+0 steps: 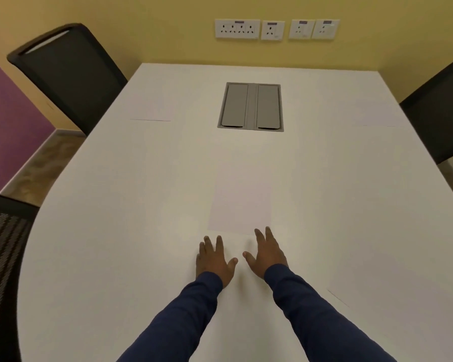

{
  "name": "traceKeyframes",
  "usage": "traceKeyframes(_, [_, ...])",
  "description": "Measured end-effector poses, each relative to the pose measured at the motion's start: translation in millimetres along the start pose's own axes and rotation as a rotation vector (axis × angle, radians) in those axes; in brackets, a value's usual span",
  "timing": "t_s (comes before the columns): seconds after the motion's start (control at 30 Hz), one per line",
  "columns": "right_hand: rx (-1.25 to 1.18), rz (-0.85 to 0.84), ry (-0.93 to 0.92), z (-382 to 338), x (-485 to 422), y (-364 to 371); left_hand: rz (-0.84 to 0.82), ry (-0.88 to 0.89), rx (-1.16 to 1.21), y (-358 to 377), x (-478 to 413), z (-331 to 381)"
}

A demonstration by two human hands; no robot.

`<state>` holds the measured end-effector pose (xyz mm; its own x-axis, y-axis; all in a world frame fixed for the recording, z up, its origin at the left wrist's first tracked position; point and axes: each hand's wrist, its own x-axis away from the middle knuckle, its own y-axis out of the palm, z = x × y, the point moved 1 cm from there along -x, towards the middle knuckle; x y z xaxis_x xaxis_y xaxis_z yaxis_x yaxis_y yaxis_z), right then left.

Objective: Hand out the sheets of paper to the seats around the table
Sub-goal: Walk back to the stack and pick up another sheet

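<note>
- Both our hands, left hand (215, 259) and right hand (266, 253), are lying spread flat, holding nothing, on the white table (115, 231).
- Our fingertips are touching the nearest sheet (239, 205).
- Two sheets, far-left sheet (152, 108) and far-right sheet (374, 113), are lying by black chairs (71, 74) near the edges.

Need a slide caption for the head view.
Both bare hands, left and right, flat on white table below white paper sheet.
</note>
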<state>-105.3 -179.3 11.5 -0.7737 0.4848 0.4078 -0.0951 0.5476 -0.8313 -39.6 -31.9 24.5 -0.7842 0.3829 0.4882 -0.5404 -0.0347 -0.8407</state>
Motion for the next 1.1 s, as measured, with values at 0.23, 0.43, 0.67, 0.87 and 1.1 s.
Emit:
traceKeyframes(0.23, [0.069, -0.03, -0.017, 9, -30, 14, 0.008, -0.042, 0.021, 4, -51, 14])
traceKeyframes(0.43, [0.15, -0.013, -0.041, 20, -31, 28, 0.023, -0.112, 0.066, 14, -64, 20])
traceKeyframes(0.67, [0.13, -0.006, -0.056, 19, -30, 25, 0.065, -0.073, 0.268, 13, -70, 30])
traceKeyframes(0.87, [0.113, -0.015, -0.065, 19, -29, 19, 0.117, -0.195, 1.128, -10, -82, 42])
traceKeyframes(1.1, [0.055, -0.079, -0.056, 14, -26, 10, 0.057, -0.389, 1.307, -22, -101, 56])
